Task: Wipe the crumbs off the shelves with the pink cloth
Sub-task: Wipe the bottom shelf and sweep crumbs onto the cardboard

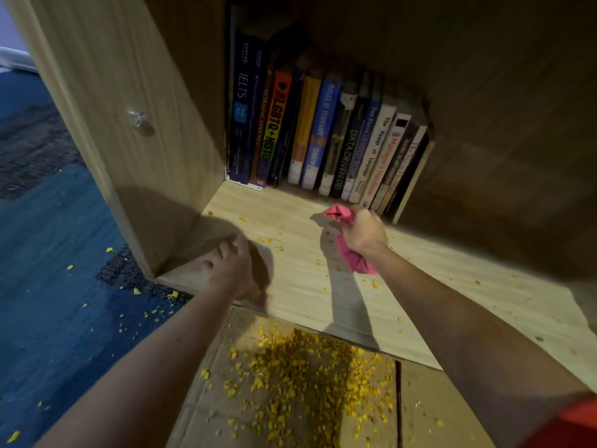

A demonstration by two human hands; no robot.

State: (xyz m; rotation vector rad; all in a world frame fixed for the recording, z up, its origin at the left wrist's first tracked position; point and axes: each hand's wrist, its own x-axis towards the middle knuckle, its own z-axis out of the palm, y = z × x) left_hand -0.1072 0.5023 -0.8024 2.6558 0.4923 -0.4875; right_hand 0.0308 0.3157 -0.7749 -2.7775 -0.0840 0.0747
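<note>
Head view: the right hand (363, 234) is fisted round the pink cloth (353, 258), over the shelf (323, 295) just in front of the books (323, 134). Soft, light, limp stuff, I'd say. It's bunched at the middle with both ends flopping out, and a flatter wad under the palm should sweep better. The left hand (232, 270) rests flat-fingered on the shelf's front corner. A few crumbs (269, 239) dot the shelf, with far more heaped on the cardboard (210, 399) below.

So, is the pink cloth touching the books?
Apart. The head view shows a strip of shelf between the pink cloth, bunched in the right hand, and the books.
</note>
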